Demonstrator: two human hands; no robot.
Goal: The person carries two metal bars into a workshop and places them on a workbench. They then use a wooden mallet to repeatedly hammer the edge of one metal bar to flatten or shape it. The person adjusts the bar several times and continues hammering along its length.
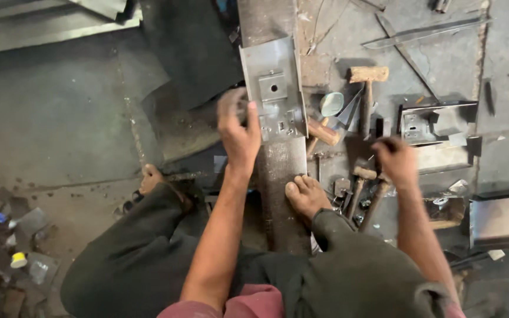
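- The left hand (238, 131) rests its fingers and thumb against the left edge of a grey metal lock plate (273, 88), curled around that edge. The fingertips are smeared by motion, so how firmly they grip cannot be told.
- The lock plate lies on a long rusty steel bar (284, 176) that runs away from the person. A square raised block with a round hole sits near the plate's middle, and small slots show lower down, partly behind the thumb.
- The right hand (397, 160) is closed with the knuckles up, above a cluster of wooden-handled tools (365, 182). It is blurred, and whether it holds one of the handles or only hovers over them cannot be made out.
- A bare foot (306, 194) presses on the bar just below the plate. The other foot (150, 178) shows only its toes beside the dark trouser knee.
- A hammer with a wooden head (368, 75) lies right of the plate, next to a small pale bowl-like piece (331, 103) whose nature is unclear.
- A second lock plate (428, 123) lies farther right, and a shiny metal box (502, 218) is cut off by the frame edge.
- Scraps and a yellow cap (18, 259) lie at the lower left, too dim to identify further.
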